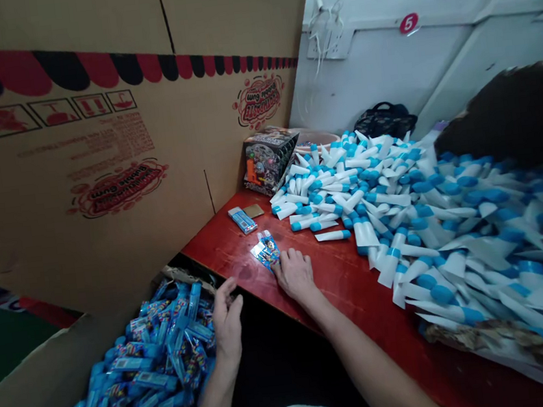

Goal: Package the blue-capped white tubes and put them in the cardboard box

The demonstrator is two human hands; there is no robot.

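My right hand [295, 274] rests at the front edge of the red table [239, 259], its fingertips on the lower end of some small shiny printed packets [266, 250]. My left hand [228, 319] is raised with thumb and fingers apart and nothing between them, just right of a carton full of blue wrapped tubes [157, 367]. Behind the shiny packets lie a blue and white pack [243, 220] and a small flat brown piece [253, 211].
A big pile of white tubes with blue caps [348, 188] covers the table's right side. A large cardboard box [203, 120] rises at the left. At the back stand a printed display box [269, 158], a pinkish tub [316, 138] and a dark bag [385, 120].
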